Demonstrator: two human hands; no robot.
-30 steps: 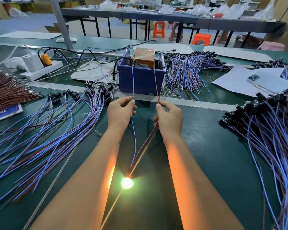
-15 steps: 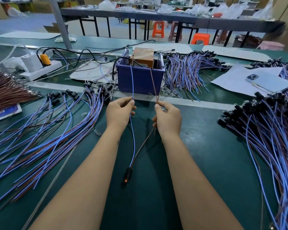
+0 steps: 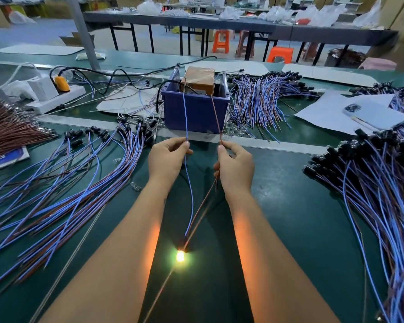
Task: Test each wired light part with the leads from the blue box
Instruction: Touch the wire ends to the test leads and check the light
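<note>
A blue box (image 3: 194,113) with a brown block inside stands at the middle of the green bench. A blue lead (image 3: 185,113) and a brown lead (image 3: 216,115) run down from it. My left hand (image 3: 167,159) pinches the blue lead against the blue wire (image 3: 191,201) of a light part. My right hand (image 3: 236,166) pinches the brown lead against that part's brown wire (image 3: 202,206). The light part (image 3: 180,255) lies between my forearms and glows bright yellow-green.
Heaps of blue-and-brown wired parts lie at the left (image 3: 63,183), right (image 3: 378,183) and behind the box (image 3: 259,101). A bundle of brown wires (image 3: 9,131) lies far left. A white power strip (image 3: 54,99) sits back left, a phone (image 3: 376,115) on paper back right.
The light part was lit a second ago, went dark half a second ago, and glows again now. Both hands have stayed where they were, holding the wires.
</note>
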